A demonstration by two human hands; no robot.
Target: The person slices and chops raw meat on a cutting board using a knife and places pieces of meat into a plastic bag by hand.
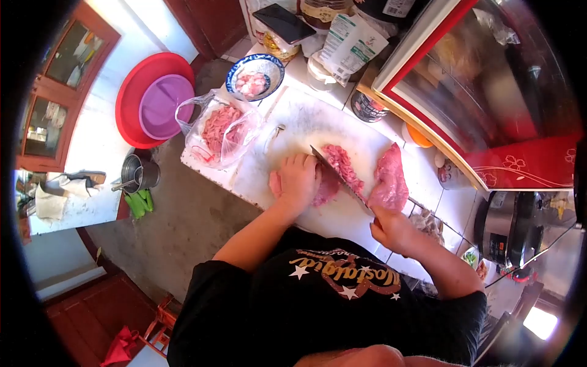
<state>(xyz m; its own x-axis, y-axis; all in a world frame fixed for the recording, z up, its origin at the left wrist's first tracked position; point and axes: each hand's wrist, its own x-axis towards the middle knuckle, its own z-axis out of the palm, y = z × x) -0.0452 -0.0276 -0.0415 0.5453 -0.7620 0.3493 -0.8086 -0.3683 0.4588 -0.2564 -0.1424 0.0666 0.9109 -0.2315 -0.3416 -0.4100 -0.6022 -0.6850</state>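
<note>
My left hand point(298, 182) presses down on a piece of raw meat point(327, 188) on the white cutting board point(275, 153), its fingers bent over the meat. In my right hand point(392, 230) is the handle of a kitchen knife point(343, 176). The dark blade lies slantwise beside my left fingertips, between the held piece and a row of cut meat point(343, 160). A larger slab of raw meat point(391, 177) rests at the board's right side. How deep the blade sits in the meat is hidden.
A plastic bag of cut meat point(221, 128) lies at the left, below a blue-and-white bowl point(255, 76) with pale pieces. A phone point(284, 23) and a white packet point(352, 44) are at the back. A glass-fronted cabinet point(477, 79) borders the right. Basins point(131, 104) stand left.
</note>
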